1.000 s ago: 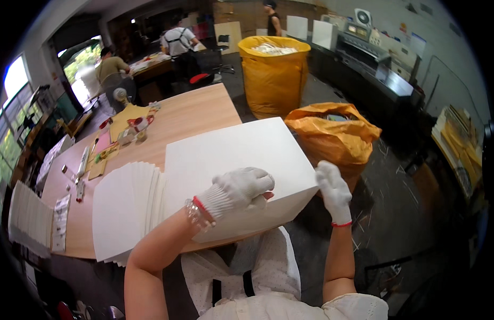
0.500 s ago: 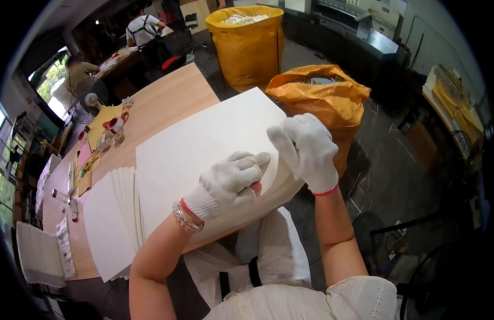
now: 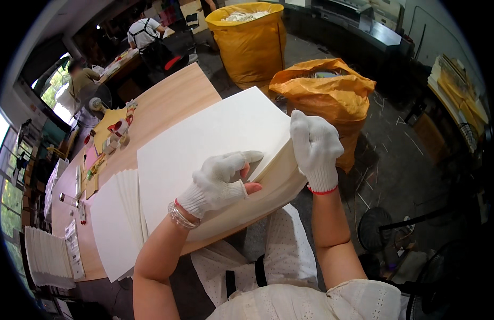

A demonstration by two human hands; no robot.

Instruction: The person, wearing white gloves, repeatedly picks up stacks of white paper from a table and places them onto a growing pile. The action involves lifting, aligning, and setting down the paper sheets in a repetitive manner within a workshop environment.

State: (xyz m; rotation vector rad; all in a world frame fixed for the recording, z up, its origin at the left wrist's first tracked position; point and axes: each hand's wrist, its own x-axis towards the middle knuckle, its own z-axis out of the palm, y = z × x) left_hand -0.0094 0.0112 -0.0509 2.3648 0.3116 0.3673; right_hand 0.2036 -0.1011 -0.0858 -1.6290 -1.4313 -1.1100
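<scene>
A stack of large white paper sheets point(image 3: 204, 133) lies across the near part of the table in front of me. My right hand point(image 3: 316, 146), in a white knit glove, is closed on the right edge of the sheets and holds several of them bent upward. Near the raised edge, my left hand point(image 3: 217, 178) rests on the stack, its index finger stretched over the top sheet and its thumb apart by the sheet edges. Bare fingertips show through the left glove. Left of the stack, more white sheets point(image 3: 116, 213) lie fanned out.
The wooden table point(image 3: 177, 93) holds tape rolls point(image 3: 121, 127) and small tools along its left side. Beyond its right edge stand an orange bag point(image 3: 327, 90) and a full yellow bag point(image 3: 247, 45). A black fan point(image 3: 375, 229) is at right. Two people work at the back.
My right hand has moved slightly right and closed on the sheets' edge, lifting it further. The left thumb and index finger have spread apart beside the raised edge.
</scene>
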